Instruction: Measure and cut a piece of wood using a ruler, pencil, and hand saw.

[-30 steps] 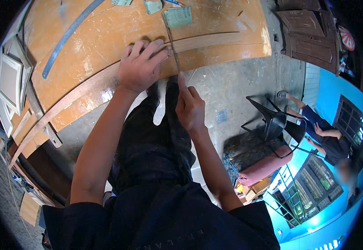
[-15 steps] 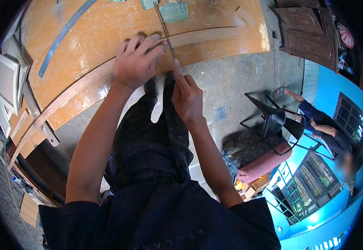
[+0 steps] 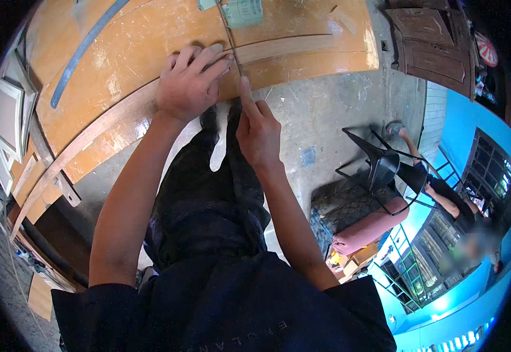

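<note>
On the orange-brown table lies a long, thin wooden strip [image 3: 111,120], running from the lower left past my hands to the right. My left hand [image 3: 186,88] holds it down near the table's front edge, fingers bent over the wood and slightly apart. Just right of those fingertips, a thin dark blade, seen edge-on like a handsaw [image 3: 231,36], crosses the strip. My right hand [image 3: 260,132] is closed at the blade's near end, index finger stretched along it. The handle is hidden in that hand, and the teeth do not show.
A curved blue-grey strip [image 3: 82,56] and green paper pieces [image 3: 243,13] lie on the table [image 3: 167,26]. White framed panels [image 3: 8,117] lean at left. To the right are a black chair [image 3: 378,167], a pink roll [image 3: 372,226] and another person [image 3: 443,196].
My right hand has moved slightly forward, away from me, along with the blade. My left hand stays on the strip. At the right, the other person has shifted position.
</note>
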A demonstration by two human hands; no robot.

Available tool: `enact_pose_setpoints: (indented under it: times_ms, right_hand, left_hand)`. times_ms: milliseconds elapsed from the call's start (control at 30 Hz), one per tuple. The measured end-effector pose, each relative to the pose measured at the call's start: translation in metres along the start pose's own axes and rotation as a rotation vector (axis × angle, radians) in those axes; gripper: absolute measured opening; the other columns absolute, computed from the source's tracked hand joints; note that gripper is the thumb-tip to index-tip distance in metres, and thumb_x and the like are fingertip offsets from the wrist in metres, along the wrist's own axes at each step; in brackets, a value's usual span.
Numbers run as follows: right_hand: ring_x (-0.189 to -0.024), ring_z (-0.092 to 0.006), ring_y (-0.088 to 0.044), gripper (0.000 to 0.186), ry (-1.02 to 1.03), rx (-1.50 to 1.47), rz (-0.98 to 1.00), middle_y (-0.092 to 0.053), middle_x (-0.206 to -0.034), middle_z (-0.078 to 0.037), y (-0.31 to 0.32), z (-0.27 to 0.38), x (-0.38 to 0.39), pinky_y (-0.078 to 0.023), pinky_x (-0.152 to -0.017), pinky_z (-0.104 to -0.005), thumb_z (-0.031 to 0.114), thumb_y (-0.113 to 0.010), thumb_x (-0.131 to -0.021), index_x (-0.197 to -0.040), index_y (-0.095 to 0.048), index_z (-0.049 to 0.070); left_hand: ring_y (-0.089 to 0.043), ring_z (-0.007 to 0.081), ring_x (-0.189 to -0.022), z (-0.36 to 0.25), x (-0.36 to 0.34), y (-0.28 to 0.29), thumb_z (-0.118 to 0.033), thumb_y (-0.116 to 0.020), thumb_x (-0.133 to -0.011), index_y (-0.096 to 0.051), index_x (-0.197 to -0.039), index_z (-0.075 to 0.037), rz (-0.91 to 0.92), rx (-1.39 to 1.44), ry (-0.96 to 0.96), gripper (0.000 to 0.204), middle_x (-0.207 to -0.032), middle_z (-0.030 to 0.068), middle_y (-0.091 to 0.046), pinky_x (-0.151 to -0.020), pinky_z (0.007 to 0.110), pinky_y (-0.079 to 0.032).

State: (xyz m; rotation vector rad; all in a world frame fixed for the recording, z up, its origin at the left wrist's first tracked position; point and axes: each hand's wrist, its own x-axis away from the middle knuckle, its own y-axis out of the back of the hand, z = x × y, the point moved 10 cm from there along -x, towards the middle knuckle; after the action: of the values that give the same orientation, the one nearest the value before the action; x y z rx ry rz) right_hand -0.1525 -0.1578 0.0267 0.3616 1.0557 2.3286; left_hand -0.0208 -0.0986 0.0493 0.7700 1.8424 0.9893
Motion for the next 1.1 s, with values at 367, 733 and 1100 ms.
enact_pose_setpoints:
  times_ms: [367, 733, 1100]
  right_hand:
    - [-0.063, -0.0345, -0.059, 0.068, 0.003, -0.021, -0.044, -0.055, -0.075, -0.016, 0.002, 0.004, -0.004, -0.052, -0.062, -0.0451, -0.006, -0.057, -0.087, -0.149, -0.049, 0.019]
    - [-0.064, -0.0341, -0.059, 0.068, 0.024, -0.019, -0.042, -0.055, -0.075, -0.016, 0.006, 0.005, -0.006, -0.051, -0.062, -0.0437, -0.007, -0.058, -0.086, -0.149, -0.049, 0.017]
    - [-0.063, -0.0348, -0.057, 0.068, 0.027, -0.029, -0.015, -0.054, -0.074, -0.016, 0.010, 0.004, 0.002, -0.051, -0.060, -0.0433, -0.007, -0.055, -0.086, -0.149, -0.049, 0.018]
  left_hand:
    - [-0.058, 0.0192, -0.104, -0.001, -0.003, 0.000, -0.017, -0.070, -0.079, -0.072, -0.109, -0.023, 0.020, -0.002, 0.000, 0.031, -0.117, -0.0059, -0.064, -0.082, 0.036, -0.044]
    - [-0.058, 0.0198, -0.103, -0.004, -0.004, 0.001, -0.019, -0.070, -0.082, -0.072, -0.109, -0.022, 0.016, 0.002, -0.015, 0.027, -0.118, -0.0055, -0.064, -0.082, 0.037, -0.044]
    - [-0.058, 0.0202, -0.106, -0.002, -0.005, -0.003, -0.015, -0.068, -0.078, -0.072, -0.111, -0.024, 0.035, -0.015, -0.003, 0.034, -0.120, -0.0052, -0.064, -0.085, 0.037, -0.045]
